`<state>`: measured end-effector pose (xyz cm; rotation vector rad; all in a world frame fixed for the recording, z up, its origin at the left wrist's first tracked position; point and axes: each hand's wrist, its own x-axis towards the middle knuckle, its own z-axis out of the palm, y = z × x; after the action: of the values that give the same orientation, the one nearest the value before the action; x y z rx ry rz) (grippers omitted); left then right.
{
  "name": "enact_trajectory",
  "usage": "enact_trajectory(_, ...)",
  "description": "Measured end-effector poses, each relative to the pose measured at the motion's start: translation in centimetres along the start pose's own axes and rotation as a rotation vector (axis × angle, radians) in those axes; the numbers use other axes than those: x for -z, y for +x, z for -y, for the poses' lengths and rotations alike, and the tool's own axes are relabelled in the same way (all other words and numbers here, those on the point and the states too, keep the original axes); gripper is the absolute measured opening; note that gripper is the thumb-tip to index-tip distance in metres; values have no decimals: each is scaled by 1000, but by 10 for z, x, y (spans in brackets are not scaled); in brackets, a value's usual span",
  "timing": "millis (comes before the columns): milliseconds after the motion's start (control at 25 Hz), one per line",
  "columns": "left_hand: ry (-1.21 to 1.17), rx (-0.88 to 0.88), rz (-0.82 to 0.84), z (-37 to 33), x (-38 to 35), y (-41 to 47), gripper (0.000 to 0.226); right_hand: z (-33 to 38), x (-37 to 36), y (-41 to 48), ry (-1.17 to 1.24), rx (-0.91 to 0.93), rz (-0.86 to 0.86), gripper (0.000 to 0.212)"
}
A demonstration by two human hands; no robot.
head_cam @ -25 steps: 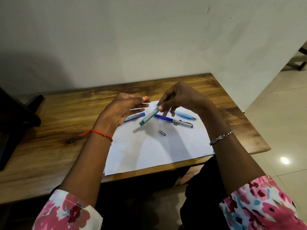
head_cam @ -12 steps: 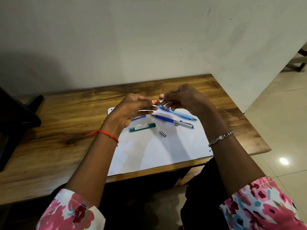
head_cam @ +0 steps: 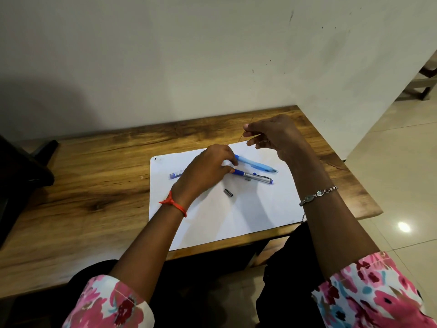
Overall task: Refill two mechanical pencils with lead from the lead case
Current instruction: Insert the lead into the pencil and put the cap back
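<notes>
My right hand is raised over the table's far side and pinches a thin lead between thumb and forefinger. My left hand is low over the white paper; its fingertips are slightly apart at the tip end of the dark blue and silver pencil. The light blue pencil lies just behind it. A small metal cap lies loose on the paper. A blue lead case sticks out from under my left hand. The green lead case is hidden.
The paper lies on a wooden table pushed against a white wall. A dark object stands at the table's left end. Tiled floor is to the right, beyond the table edge.
The hands have parted: my right hand rose to the right with the lead, and my left hand dropped onto the paper by the pencils, covering the green lead case.
</notes>
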<state>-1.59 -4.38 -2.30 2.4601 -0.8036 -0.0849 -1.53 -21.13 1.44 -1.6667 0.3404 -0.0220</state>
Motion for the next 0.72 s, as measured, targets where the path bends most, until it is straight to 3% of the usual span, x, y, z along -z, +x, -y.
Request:
enact_trajectory(120,180,-76,53,0,-12,2,24,0,1,0,15,6,-22,10)
enact_trajectory(320,212,-94,-10,-2,-15,2,21,2,1,-1,54,50,-46,10)
enact_trajectory(600,-255,65,-313,6,18,5,11,15,4,-3,435,361,-240,14)
enact_trajectory(720,-282,106,-351,8,20,4,10,18,5,-5,541,438,-116,16)
